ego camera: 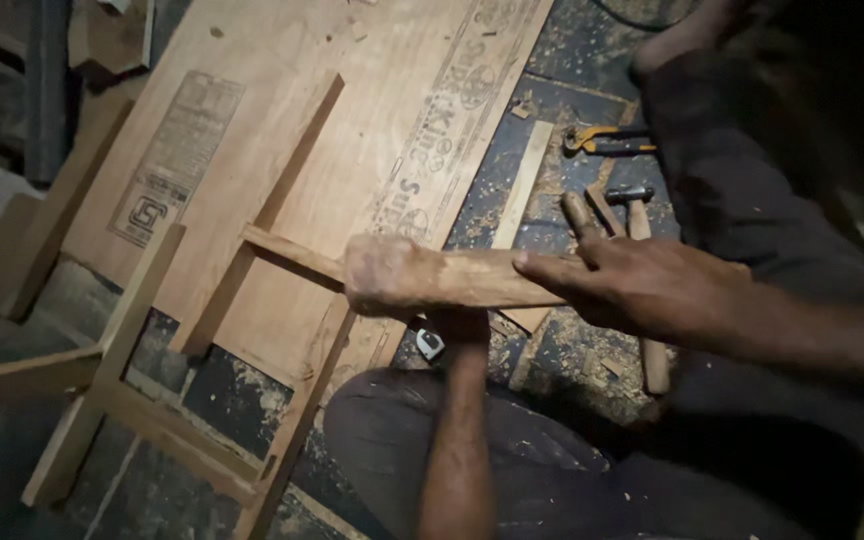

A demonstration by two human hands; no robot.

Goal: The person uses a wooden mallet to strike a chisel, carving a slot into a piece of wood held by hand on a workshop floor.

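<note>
Hands meet on a short wooden bar (472,278) near the middle of the frame. The left hand (387,275), rising from the bottom edge on a bare forearm, is wrapped in a fist around the bar's left end. The right hand (642,285), coming in from the right edge, lies over the bar's right end with fingers half spread and the forefinger stretched along the wood; whether it grips the bar or merely rests on it cannot be told. The bar lies roughly level, and its left end meets a thinner rail of a wooden frame (152,400) that runs down toward the lower left of the picture. Under that frame lies a large plywood sheet (282,120) filling the upper left and centre, with printed marks on its face. Right of the sheet, on a dark floor (512,180) strewn with sawdust, lie a thin wooden strip (524,180), a hammer (642,250) with a wooden handle, and orange-handled pincers (607,140) toward the upper right. A small pale object (430,345) sits just below the bar.
</note>
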